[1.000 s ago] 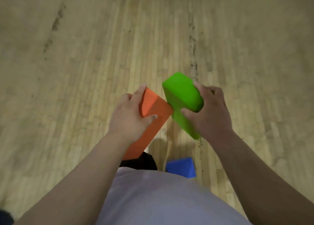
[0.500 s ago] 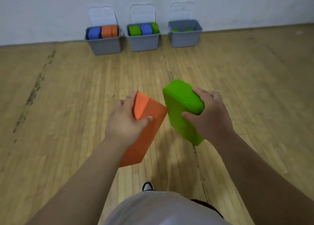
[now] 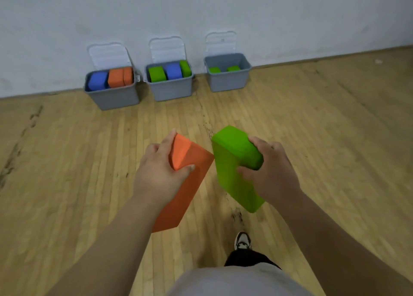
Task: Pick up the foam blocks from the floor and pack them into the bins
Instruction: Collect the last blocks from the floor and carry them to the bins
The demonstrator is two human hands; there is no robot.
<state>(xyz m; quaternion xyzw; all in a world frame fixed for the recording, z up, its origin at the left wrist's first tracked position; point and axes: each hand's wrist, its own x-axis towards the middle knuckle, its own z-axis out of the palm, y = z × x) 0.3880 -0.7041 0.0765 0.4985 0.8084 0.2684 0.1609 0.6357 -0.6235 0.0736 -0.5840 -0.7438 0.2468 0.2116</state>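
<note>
Against the white wall (image 3: 290, 11) the three grey bins now stand larger and lower in the view than half a second ago, and a second ago only wooden floor (image 3: 67, 172) showed; the head has lifted and the person is walking toward them, one shoe (image 3: 242, 241) stepping forward. Judging from that, pick-up is done and the carry is under way. Nearest the wall's left stretch, the left bin (image 3: 114, 96) looks full with blue and orange blocks. The middle bin (image 3: 171, 88) holds two green and one blue, also near full. The right bin (image 3: 226, 78) shows only two green blocks low inside, so it likely has the most room. All three clear lids lean open on the wall. Well out from the wall, both carried blocks hang in the air, their near corners close, perhaps touching. The green block (image 3: 234, 175) is clamped by the right hand (image 3: 270, 170), thumb on the front face, fingers wrapped over the top end. The orange block (image 3: 185, 184) is pinched at its upper end by the left hand (image 3: 156, 172), thumb across its face. No brand, label or writing is readable anywhere
</note>
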